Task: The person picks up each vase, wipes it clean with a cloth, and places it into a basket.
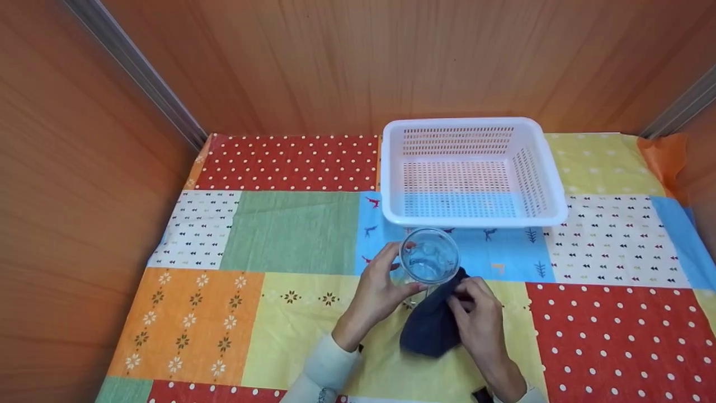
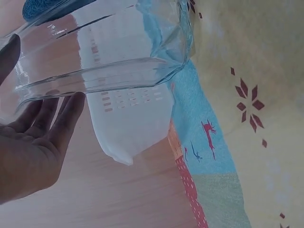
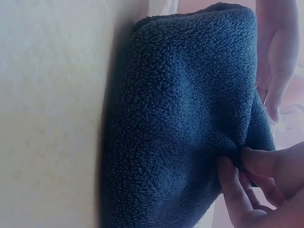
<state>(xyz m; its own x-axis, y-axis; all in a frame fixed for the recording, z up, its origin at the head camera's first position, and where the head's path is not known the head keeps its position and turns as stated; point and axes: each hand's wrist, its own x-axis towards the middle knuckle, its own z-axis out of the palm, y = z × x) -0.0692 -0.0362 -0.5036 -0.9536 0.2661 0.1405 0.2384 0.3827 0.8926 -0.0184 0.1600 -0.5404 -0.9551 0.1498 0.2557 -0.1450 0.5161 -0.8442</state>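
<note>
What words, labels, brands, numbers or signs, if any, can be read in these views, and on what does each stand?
None that can be read.
Glass, dark cloth and white basket: no lettering visible.
Tablecloth: printed dots, flower-like motifs, trees and animals only; one small orange mark is too small to make out.

The glass (image 1: 429, 258), clear with ridged sides, is tilted in the left hand (image 1: 375, 294), its round mouth facing the head camera. The cloth (image 1: 429, 331), dark blue and fuzzy, hangs bunched just beside it, pinched in the right hand (image 1: 482, 314); whether they touch is unclear.
</note>
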